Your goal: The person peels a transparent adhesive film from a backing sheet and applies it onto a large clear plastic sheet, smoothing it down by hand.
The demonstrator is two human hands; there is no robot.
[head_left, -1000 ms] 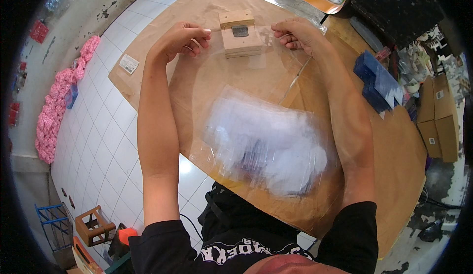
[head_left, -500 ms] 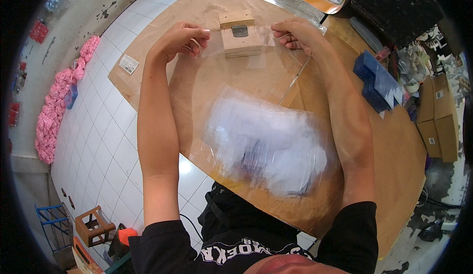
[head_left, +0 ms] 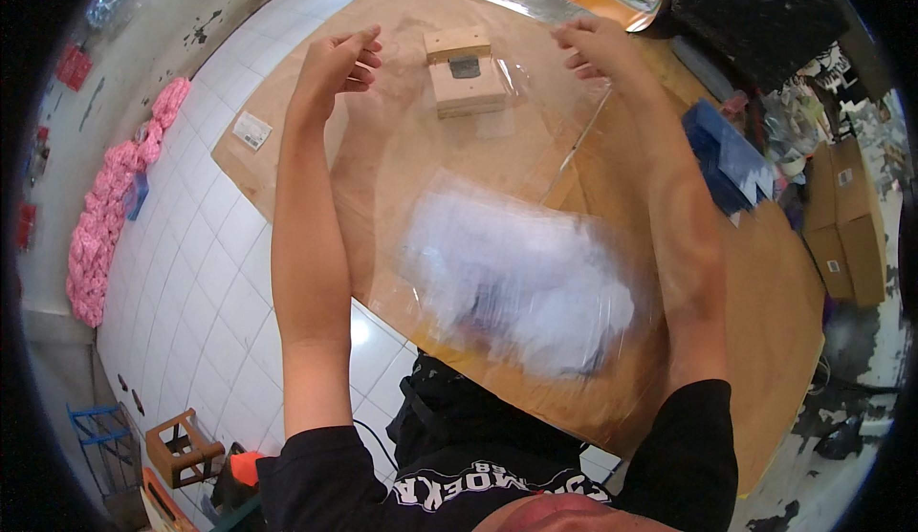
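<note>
A small wooden block jig (head_left: 469, 90) with a grey metal piece (head_left: 465, 66) set in it stands at the far middle of the table. Thin clear plastic film (head_left: 513, 78) lies at its right side. To the left of the jig, my left hand (head_left: 341, 64) is raised with thumb and fingers pinched together; whatever may be in them cannot be made out. My right hand (head_left: 595, 49), to the jig's right, is smeared by motion, its fingers bent. Nearer to me spreads a pile of clear plastic sleeves (head_left: 516, 274).
Brown paper covers the table (head_left: 382, 169). A thin stick (head_left: 579, 145) lies right of the jig. Blue plastic packs (head_left: 727, 154) and cardboard boxes (head_left: 843, 217) are at the right. A pink bundle (head_left: 120, 197) lies by the left wall, a wooden stool (head_left: 184, 446) below it.
Both hands have moved outward and away from the jig, the left one to the left, the right one to the right and farther off. Clear film stretched beside the jig's left side no longer shows there.
</note>
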